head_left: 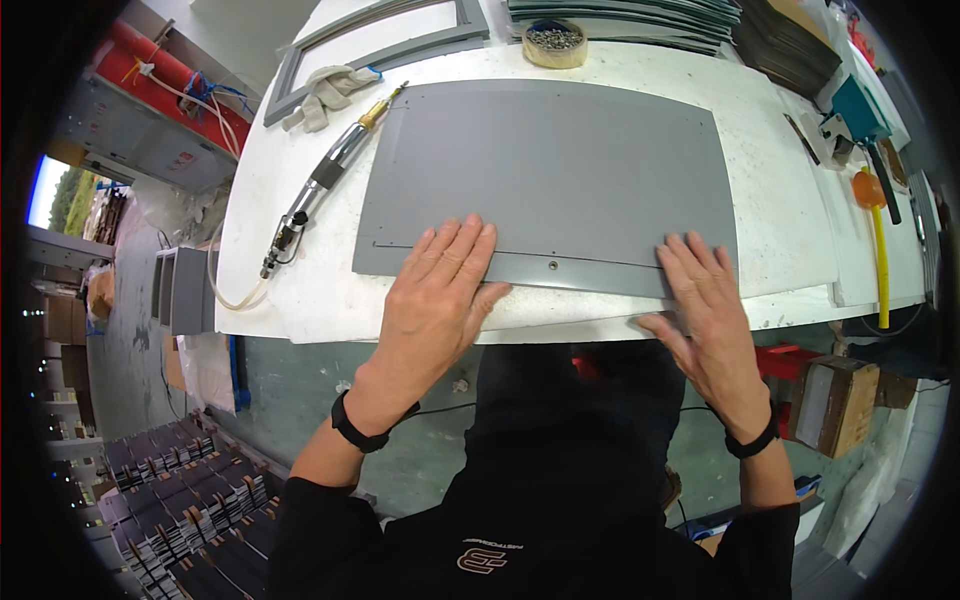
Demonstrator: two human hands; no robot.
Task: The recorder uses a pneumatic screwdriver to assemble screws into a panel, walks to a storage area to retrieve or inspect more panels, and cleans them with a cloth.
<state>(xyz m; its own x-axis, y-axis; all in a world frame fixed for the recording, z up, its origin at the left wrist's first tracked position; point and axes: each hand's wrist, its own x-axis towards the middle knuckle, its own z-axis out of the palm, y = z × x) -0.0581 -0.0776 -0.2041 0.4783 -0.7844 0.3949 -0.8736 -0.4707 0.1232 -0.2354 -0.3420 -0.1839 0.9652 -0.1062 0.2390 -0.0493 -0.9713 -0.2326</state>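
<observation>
A flat grey panel [560,170] lies on the white worktable, with a narrow strip [560,272] along its near edge and one small screw or hole in the strip's middle. My left hand [440,280] rests flat on the left part of that near edge, fingers stretched forward. At the near right corner my right hand [705,310] lies with fingers spread, its thumb over the table's edge. Neither hand grips anything. Left of the panel lies a slim metal pneumatic screwdriver [328,172] with a hose at its near end.
Behind the panel stand a tub of small screws [555,44] and a stack of dark sheets [630,22]. A grey frame [375,42] and a pale work glove [328,95] lie far left. To the right are a tape dispenser [855,110] and an orange-and-yellow hammer [875,240].
</observation>
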